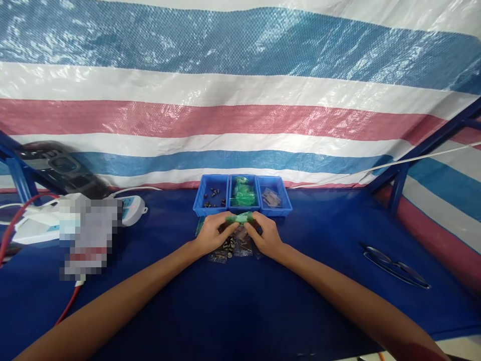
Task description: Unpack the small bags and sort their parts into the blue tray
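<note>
A small green plastic packet [242,218] stretches between my two hands, just in front of the blue bins. My left hand [212,232] pinches its left end, fingers closed. At the other end my right hand [268,233] grips it between thumb and fingers. Below the hands, clear plastic bags [243,246] with small metal parts [228,246] lie on the table, partly covered by the fingers. Behind, the middle blue bin [244,207] holds more green packets [244,191]. Dark metal fittings [215,192] are scattered in the left bin [200,198], and clear packets [271,197] lie in the right bin [287,204].
Eyeglasses [394,265] rest on the blue table [233,311] at the right. On the left are a white power strip [133,209], a blurred-out object [92,235] with a red cable [68,303], and a dark bag [67,168]. A striped tarp [240,120] hangs behind.
</note>
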Available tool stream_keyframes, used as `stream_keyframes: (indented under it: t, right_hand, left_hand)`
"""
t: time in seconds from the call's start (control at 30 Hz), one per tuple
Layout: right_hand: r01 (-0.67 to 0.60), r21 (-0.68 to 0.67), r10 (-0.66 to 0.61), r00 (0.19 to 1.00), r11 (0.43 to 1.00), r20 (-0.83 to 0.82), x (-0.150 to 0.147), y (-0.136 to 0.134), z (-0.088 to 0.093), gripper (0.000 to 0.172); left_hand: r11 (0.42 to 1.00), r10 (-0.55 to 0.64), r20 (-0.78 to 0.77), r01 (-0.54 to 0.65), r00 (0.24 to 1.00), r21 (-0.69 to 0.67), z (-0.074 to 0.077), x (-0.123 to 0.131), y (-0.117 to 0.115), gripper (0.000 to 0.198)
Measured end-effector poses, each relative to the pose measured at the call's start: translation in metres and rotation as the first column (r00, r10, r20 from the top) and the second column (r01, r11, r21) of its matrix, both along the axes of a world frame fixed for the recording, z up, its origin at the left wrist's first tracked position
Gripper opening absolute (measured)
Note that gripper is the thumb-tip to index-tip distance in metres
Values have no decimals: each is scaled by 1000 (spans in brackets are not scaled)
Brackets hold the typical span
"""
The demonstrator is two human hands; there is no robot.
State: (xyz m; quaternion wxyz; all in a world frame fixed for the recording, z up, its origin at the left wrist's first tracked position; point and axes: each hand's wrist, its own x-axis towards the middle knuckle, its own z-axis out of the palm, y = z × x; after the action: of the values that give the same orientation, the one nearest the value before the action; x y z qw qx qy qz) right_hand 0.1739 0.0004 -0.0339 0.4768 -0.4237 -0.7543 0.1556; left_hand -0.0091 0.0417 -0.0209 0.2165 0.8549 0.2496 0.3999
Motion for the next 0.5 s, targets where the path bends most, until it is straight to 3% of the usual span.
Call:
stream_keyframes:
  t: [0.17,0.3,0.5]
  right_hand:
    - [12,2,-12,1000,1000,-2,0,-1,2,15]
    - [-2,0,2,1000,1000,-7,0,-2,2,15]
    - [-22,6,22,1000,1000,1,0,-1,0,12]
  left_hand:
    - [1000,-6,-17,6,1000,0,1,0,-1,15]
    - [1000,-22,-42,22,999,6,0,0,0,26]
    - [996,-22,-73,28,997,84,1,1,0,33]
